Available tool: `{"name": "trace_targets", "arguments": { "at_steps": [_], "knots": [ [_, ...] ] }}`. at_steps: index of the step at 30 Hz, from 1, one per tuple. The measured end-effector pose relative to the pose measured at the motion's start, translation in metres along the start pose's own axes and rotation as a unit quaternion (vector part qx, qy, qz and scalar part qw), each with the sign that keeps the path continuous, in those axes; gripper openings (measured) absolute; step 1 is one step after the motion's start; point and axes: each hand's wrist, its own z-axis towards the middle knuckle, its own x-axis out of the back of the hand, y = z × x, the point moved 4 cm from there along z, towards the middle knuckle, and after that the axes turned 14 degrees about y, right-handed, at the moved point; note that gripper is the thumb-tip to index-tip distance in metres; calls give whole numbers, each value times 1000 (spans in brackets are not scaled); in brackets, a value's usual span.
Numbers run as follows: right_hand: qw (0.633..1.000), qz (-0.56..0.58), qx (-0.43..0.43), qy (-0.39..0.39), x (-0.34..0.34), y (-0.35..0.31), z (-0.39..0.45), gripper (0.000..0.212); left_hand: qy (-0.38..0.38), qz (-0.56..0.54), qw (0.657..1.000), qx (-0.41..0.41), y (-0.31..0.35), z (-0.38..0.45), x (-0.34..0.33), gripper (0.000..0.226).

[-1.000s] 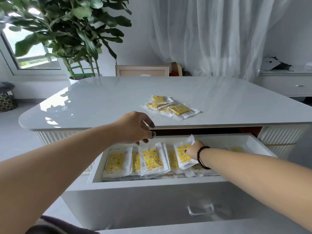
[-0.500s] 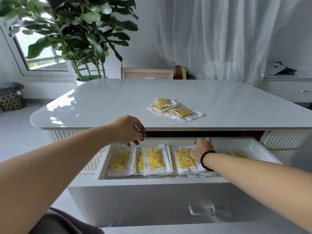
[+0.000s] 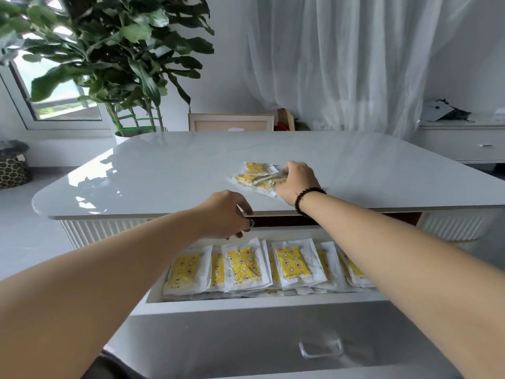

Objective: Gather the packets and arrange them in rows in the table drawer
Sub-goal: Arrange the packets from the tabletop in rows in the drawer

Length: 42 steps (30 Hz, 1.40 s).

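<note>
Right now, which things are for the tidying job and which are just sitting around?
For the job:
yellow-and-white packets on the tabletop
yellow-and-white packets rowed in the drawer
open white table drawer
right hand on the tabletop pile

Just around:
leafy green potted plant
wooden picture frame
patterned basket

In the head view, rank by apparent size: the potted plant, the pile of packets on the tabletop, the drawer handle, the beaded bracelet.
1. potted plant, by far the largest.
2. pile of packets, partly under the right hand.
3. drawer handle and beaded bracelet: look alike in extent, and the handle sits nearer the camera, so unranked.
</note>
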Motion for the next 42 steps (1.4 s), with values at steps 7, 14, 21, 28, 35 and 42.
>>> {"name": "trace_targets", "arguments": {
  "at_steps": [7,14,21,28,35,42],
  "knots": [
    [964,-219,117,-94,-14,21,5,41,59,-63,995,59,-2,11,9,15],
    [980,-149,128,20,20,9,14,30,71,-163,976,125,-6,6,16,20],
    [820,40,550,154,40,-51,-32,35,67,-462,853,234,-13,8,32,60],
    [739,51,660,126,13,-60,-58,41,159,-401,860,273,-31,3,47,31],
    [907,15,417,59,-9,-31,1,47,244,-384,844,284,-50,5,65,13],
    [985,-10,107,-136,-70,-23,37,50,222,-378,831,343,-55,-3,59,8]
  ]
}}
